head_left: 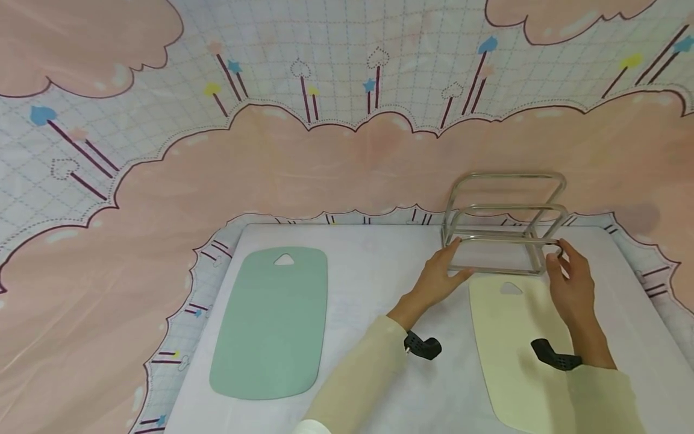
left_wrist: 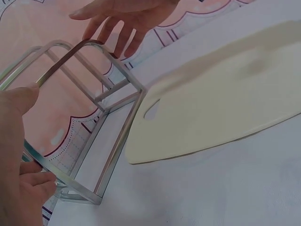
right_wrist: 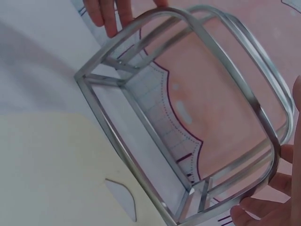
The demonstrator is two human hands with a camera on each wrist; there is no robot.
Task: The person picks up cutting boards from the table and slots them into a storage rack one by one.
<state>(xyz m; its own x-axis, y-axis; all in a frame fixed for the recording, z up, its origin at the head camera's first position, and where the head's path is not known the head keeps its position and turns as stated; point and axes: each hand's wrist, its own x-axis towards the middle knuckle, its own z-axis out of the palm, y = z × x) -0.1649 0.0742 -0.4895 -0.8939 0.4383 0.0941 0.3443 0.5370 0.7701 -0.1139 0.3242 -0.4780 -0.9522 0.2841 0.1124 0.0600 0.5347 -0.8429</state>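
One silver metal rack of rounded hoops (head_left: pixel 509 207), upright at rear right of the white counter (head_left: pixel 379 259). Step in hand, as judged: steadying or adjusting from both sides. Left hand (head_left: pixel 434 283) and right hand (head_left: pixel 576 289) at opposite upper corners of the front hoop; fingers spread, touching metal, no firm pinch evident. Next move probably calling for even two-sided contact. Orientation: hoops facing front, long rails running left to right. Just in front: cream rounded cutting board (head_left: pixel 515 337), long axis front to back, holed end toward rack.
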